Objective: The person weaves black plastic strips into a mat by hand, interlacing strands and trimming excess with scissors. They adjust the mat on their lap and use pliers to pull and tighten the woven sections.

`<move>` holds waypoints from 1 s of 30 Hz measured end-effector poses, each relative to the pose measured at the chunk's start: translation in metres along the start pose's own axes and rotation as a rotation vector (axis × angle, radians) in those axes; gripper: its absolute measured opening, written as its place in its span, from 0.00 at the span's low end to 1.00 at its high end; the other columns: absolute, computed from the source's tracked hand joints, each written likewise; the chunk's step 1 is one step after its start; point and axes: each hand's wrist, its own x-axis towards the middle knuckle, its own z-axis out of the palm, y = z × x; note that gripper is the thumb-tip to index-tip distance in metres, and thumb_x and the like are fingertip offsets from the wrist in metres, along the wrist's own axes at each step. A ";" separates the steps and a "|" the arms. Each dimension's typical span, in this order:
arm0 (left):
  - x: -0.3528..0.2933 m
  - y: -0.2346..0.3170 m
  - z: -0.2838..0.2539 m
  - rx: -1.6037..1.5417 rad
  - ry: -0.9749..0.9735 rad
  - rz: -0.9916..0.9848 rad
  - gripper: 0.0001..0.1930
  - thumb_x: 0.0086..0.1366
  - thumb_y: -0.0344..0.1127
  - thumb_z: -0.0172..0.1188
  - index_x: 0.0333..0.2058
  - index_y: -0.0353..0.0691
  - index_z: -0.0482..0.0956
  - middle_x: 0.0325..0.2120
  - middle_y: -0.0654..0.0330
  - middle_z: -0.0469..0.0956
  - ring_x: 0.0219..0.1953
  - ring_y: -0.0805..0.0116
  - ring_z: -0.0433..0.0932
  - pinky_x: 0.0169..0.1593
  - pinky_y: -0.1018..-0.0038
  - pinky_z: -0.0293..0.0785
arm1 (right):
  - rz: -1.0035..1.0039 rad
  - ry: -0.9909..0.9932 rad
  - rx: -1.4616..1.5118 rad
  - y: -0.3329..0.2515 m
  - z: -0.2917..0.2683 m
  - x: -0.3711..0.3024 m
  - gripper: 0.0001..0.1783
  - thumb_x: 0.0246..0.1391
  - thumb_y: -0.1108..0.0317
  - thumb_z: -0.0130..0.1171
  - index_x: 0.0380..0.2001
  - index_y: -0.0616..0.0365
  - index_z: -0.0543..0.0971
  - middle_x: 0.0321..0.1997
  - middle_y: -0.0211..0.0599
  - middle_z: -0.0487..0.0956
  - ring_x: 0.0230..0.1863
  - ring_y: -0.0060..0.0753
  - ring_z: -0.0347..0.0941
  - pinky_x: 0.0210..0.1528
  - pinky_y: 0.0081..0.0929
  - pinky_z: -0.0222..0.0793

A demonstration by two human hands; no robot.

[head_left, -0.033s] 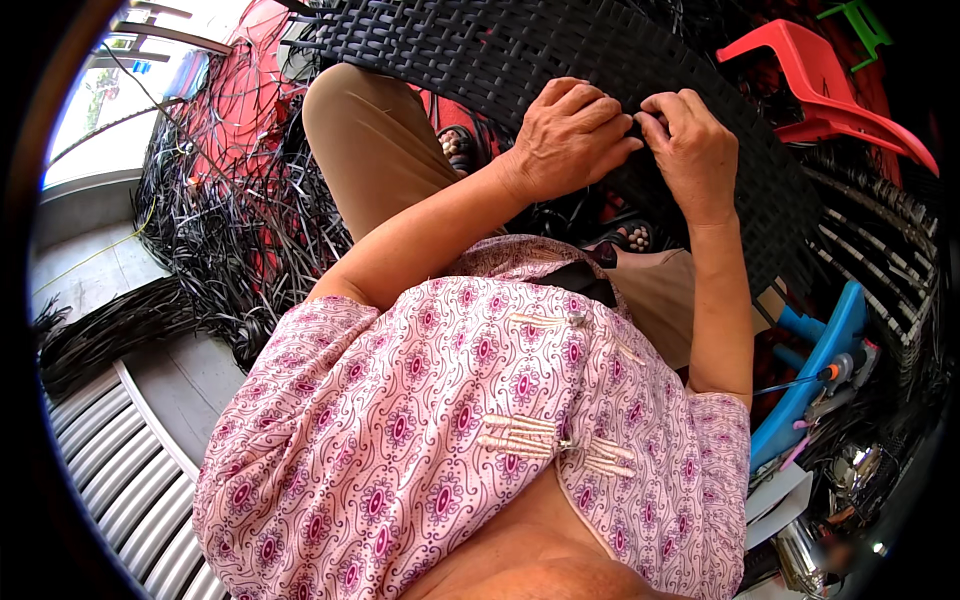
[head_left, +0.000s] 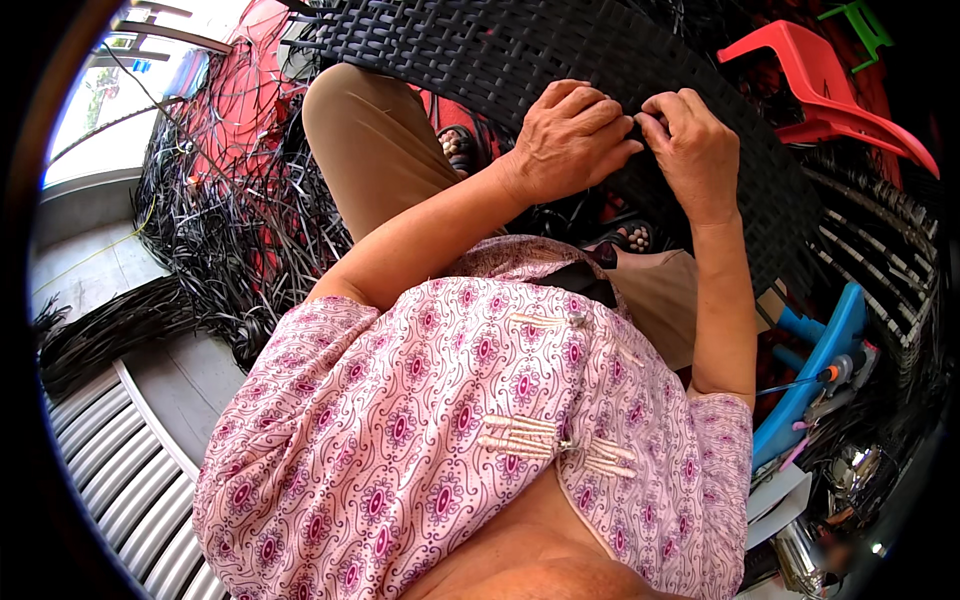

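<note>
A black woven panel of flat strips (head_left: 450,45) slants across the space above my knees. My left hand (head_left: 575,140) is closed at the panel's near edge, its fingers curled and its thumb pointing toward the other hand. Close beside it, with a small gap between the fingertips, my right hand (head_left: 690,155) pinches thumb and forefinger together over the weave. Whatever either hand holds is too small or too hidden to make out.
Loose black strips (head_left: 235,200) lie tangled over a red floor on the left. A red plastic stool (head_left: 800,70) and a small green stool (head_left: 865,35) are at the far right. Nearer, a blue plastic stool (head_left: 820,370) has tools by it. A slatted white bench (head_left: 120,470) stands lower left.
</note>
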 end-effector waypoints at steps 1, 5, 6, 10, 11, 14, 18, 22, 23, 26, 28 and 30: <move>-0.001 0.000 -0.001 -0.002 0.007 -0.003 0.14 0.54 0.42 0.73 0.37 0.43 0.85 0.38 0.65 0.80 0.44 0.63 0.78 0.53 0.63 0.73 | -0.030 -0.016 0.008 0.002 -0.001 0.003 0.07 0.52 0.68 0.68 0.30 0.51 0.78 0.31 0.30 0.77 0.30 0.37 0.80 0.31 0.32 0.75; -0.003 0.001 -0.001 -0.017 0.011 -0.010 0.16 0.53 0.42 0.73 0.38 0.42 0.85 0.39 0.64 0.81 0.44 0.62 0.79 0.56 0.61 0.74 | -0.106 -0.036 0.019 0.004 0.004 0.007 0.07 0.52 0.71 0.66 0.30 0.52 0.75 0.30 0.31 0.76 0.30 0.38 0.79 0.30 0.32 0.75; -0.004 0.001 -0.001 -0.020 0.001 -0.015 0.16 0.54 0.42 0.73 0.38 0.42 0.85 0.39 0.63 0.81 0.45 0.62 0.79 0.56 0.61 0.74 | -0.125 -0.018 0.005 0.003 0.005 0.007 0.07 0.52 0.71 0.66 0.30 0.52 0.75 0.30 0.31 0.76 0.30 0.38 0.79 0.30 0.32 0.75; -0.006 0.001 -0.003 -0.025 -0.029 -0.024 0.17 0.54 0.42 0.72 0.40 0.41 0.84 0.41 0.62 0.80 0.45 0.61 0.79 0.57 0.61 0.73 | -0.149 0.062 -0.002 0.000 0.014 0.003 0.10 0.50 0.74 0.65 0.31 0.52 0.73 0.29 0.32 0.73 0.30 0.37 0.78 0.30 0.33 0.75; -0.006 0.001 -0.004 -0.029 -0.037 -0.021 0.17 0.54 0.42 0.72 0.41 0.41 0.84 0.41 0.61 0.80 0.45 0.60 0.78 0.58 0.61 0.73 | -0.134 0.077 -0.007 -0.001 0.017 0.001 0.10 0.49 0.74 0.65 0.31 0.52 0.73 0.29 0.32 0.73 0.30 0.37 0.78 0.30 0.33 0.75; -0.007 0.000 -0.004 -0.043 -0.050 -0.050 0.18 0.55 0.41 0.71 0.42 0.40 0.83 0.41 0.61 0.78 0.46 0.59 0.77 0.56 0.60 0.73 | -0.135 0.130 -0.016 -0.002 0.022 -0.005 0.10 0.48 0.75 0.66 0.33 0.51 0.76 0.29 0.31 0.71 0.29 0.35 0.78 0.29 0.32 0.75; -0.011 -0.005 -0.011 -0.043 -0.037 -0.129 0.16 0.56 0.37 0.70 0.44 0.42 0.83 0.40 0.62 0.76 0.44 0.58 0.75 0.51 0.61 0.70 | -0.157 0.135 -0.037 -0.006 0.025 -0.008 0.12 0.46 0.76 0.67 0.35 0.49 0.81 0.29 0.31 0.69 0.28 0.32 0.76 0.28 0.31 0.74; -0.002 -0.019 -0.024 0.066 -0.038 -0.127 0.13 0.57 0.35 0.69 0.43 0.46 0.84 0.39 0.63 0.76 0.42 0.60 0.73 0.47 0.64 0.67 | -0.163 0.147 -0.076 -0.006 0.026 -0.008 0.12 0.46 0.76 0.68 0.35 0.49 0.83 0.27 0.29 0.67 0.26 0.30 0.73 0.27 0.29 0.74; -0.001 -0.021 -0.024 0.070 -0.053 -0.116 0.13 0.57 0.35 0.69 0.42 0.46 0.84 0.39 0.64 0.76 0.41 0.61 0.73 0.47 0.64 0.67 | -0.169 0.155 -0.079 -0.007 0.026 -0.008 0.12 0.46 0.76 0.68 0.35 0.49 0.83 0.27 0.29 0.67 0.26 0.30 0.73 0.27 0.29 0.73; 0.002 -0.029 -0.023 0.070 -0.080 -0.101 0.11 0.57 0.35 0.69 0.40 0.47 0.84 0.38 0.65 0.76 0.41 0.62 0.73 0.46 0.65 0.67 | -0.182 0.170 -0.085 -0.007 0.027 -0.008 0.10 0.48 0.76 0.67 0.34 0.49 0.84 0.26 0.29 0.66 0.25 0.29 0.73 0.26 0.29 0.73; 0.004 -0.033 -0.022 0.056 -0.093 -0.081 0.11 0.57 0.35 0.69 0.39 0.47 0.84 0.38 0.65 0.76 0.41 0.62 0.73 0.46 0.65 0.67 | -0.189 0.172 -0.090 -0.007 0.027 -0.007 0.09 0.49 0.75 0.67 0.34 0.49 0.84 0.26 0.29 0.66 0.25 0.29 0.72 0.26 0.28 0.73; 0.003 -0.033 -0.022 0.052 -0.097 -0.065 0.11 0.57 0.35 0.69 0.39 0.47 0.84 0.38 0.65 0.75 0.41 0.62 0.73 0.46 0.66 0.66 | -0.190 0.172 -0.104 -0.009 0.027 -0.007 0.08 0.50 0.74 0.67 0.34 0.49 0.84 0.26 0.29 0.66 0.25 0.29 0.72 0.26 0.28 0.73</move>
